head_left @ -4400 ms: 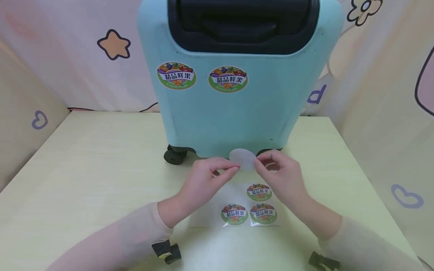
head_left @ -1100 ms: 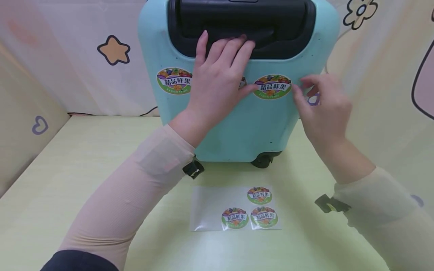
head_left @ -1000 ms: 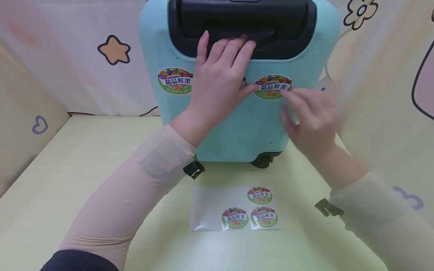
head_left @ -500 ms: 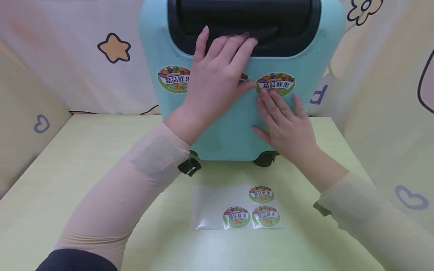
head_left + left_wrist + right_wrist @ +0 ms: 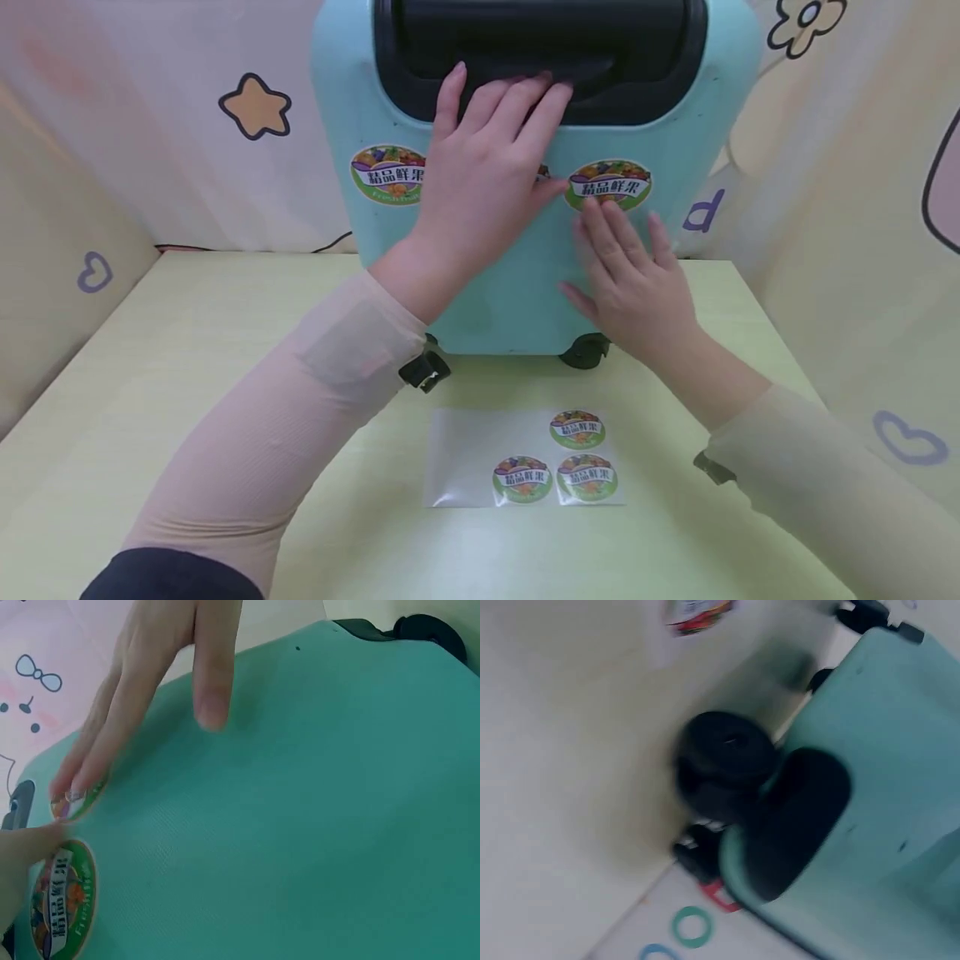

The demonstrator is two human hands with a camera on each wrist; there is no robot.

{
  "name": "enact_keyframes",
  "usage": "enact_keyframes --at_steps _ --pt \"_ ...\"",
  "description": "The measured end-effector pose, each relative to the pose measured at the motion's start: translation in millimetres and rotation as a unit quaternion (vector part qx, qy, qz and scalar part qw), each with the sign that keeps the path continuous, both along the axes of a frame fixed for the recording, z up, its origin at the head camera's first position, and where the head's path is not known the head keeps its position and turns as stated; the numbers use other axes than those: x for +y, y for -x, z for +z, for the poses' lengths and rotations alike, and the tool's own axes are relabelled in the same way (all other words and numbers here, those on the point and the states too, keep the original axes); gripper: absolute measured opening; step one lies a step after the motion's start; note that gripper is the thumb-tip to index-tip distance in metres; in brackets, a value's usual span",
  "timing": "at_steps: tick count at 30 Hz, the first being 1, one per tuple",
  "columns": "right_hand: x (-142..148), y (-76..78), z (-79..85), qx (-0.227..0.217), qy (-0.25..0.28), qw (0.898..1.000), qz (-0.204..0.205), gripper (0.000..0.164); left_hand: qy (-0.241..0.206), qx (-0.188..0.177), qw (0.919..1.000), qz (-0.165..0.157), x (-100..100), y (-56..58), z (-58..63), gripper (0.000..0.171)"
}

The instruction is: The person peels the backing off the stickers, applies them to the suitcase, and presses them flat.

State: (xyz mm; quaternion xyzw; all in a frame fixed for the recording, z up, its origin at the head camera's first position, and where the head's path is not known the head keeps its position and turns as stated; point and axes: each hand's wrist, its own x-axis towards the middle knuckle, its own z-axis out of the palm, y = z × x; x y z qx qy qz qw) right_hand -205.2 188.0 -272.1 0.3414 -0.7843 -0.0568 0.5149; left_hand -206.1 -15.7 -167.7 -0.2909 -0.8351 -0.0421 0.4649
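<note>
Head view: pale-blue suitcase (image 5: pixel 510 312) stands upright on the table (image 5: pixel 240 333), midway between its left and right edges, the far edge running behind it. Three oval fruit stickers in a row across its front, below the black handle panel (image 5: pixel 540 42).

Right-hand sticker (image 5: pixel 609 182) sits toward the suitcase's right edge, flat on the shell. Right hand (image 5: pixel 641 292) comes in from below, fingers straight and grasping nothing, fingertips (image 5: pixel 596 215) over the sticker's lower rim; thumb apart, over bare shell to the left. Left wrist view: the same fingertips hide much of that sticker.

Left hand (image 5: pixel 480 171) spread, fingers extended upward, tips on the lower part of the handle panel, no grasp on anything. Its thumb points right, tip at the sticker's left rim. Middle sticker (image 5: pixel 64 900) mostly behind this hand in the head view, plainer from the left wrist, just beside the thumb. Left sticker (image 5: pixel 384 173) near the suitcase's left edge, partly covered by the hand.

On the table before the suitcase: glossy backing sheet (image 5: pixel 461 467), holding three more stickers: far-right corner, near-right corner, middle of the near edge. Right wrist view blurred; dark wheel (image 5: pixel 727 765) at the suitcase's base.
</note>
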Motion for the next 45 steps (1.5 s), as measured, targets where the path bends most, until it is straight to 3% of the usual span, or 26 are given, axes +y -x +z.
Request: enact_keyframes --at_steps 4,9,16,21,23,29,32,38,43,45 --pt "-16 6.4 9.0 -0.002 -0.032 0.999 -0.006 0.061 -0.008 -0.004 0.9999 -0.006 -3 0.6 0.0 0.047" --pt "-11 11.3 12.7 0.002 -0.024 1.0 -0.006 0.063 -0.012 -0.003 0.9998 -0.016 -5 1.9 1.0 0.046" --pt "14 8.8 6.8 0.002 0.067 0.997 -0.031 0.069 -0.003 -0.004 0.9998 -0.02 -3 1.6 3.0 0.049" --pt "13 7.2 -0.3 -0.017 0.113 0.992 -0.056 0.074 -0.001 -0.008 0.9999 -0.015 0 0.5 2.7 0.048" --pt "8 6.3 -1.2 -0.015 0.106 0.992 -0.06 0.076 -0.001 -0.01 0.9999 -0.012 1 -0.2 2.3 0.048" --pt "-17 8.5 8.4 0.025 0.021 0.999 -0.002 0.065 -0.013 0.004 0.9999 -0.01 1 0.1 0.7 0.04" --pt "-21 10.7 15.3 0.017 0.016 1.0 0.006 0.065 -0.017 0.011 0.9997 -0.014 0 0.8 0.4 0.04" --pt "-3 10.9 18.9 -0.003 0.066 0.997 -0.027 0.073 -0.016 0.015 0.9995 -0.022 -3 1.5 1.1 0.039" --pt "11 6.9 13.9 -0.038 0.125 0.988 -0.076 0.079 -0.012 0.009 0.9997 -0.018 -3 1.1 1.6 0.04" --pt "9 5.9 13.3 -0.038 0.119 0.988 -0.086 0.08 -0.014 0.011 0.9997 -0.015 -3 0.9 1.3 0.04"
